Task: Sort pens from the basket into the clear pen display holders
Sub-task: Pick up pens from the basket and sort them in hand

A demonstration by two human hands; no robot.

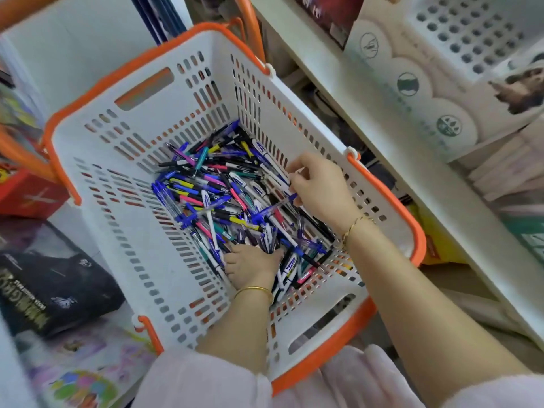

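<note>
Right hand: my right hand [321,187] was down inside the basket near its right wall, with the fingers curled and the thumb and forefinger pinching what looked like one slim pen [299,171] at its tip.
Left hand: my left hand [250,265] was pushed into the near end of the heap, fingers buried among the barrels. I could not tell whether it gripped a bunch or only rested there.
Hands together: they were well apart, one at each end of the heap.
Pens: the pens [217,189] lay in a thick, tangled heap of blue, black, pink, yellow and teal across the basket floor. Nothing was sorted by colour or kind.
Basket: the white slotted basket [141,260] with its orange rim stood right in front of me, with the shelf just beside it on the right.
Holders: I saw no clear holders anywhere in view, so I could not say whether any of them held pens.
Surroundings: a white shelf [435,184] ran along the right, with cartons and a perforated white bin [471,33] on it. A black box [50,278] lay at the left.
Progress: I judged the job to be early. At most one pen was lifted and almost the whole heap was left to move.
Left to do: I judged that each pen had yet to be picked out, grouped and carried to the holders.
</note>
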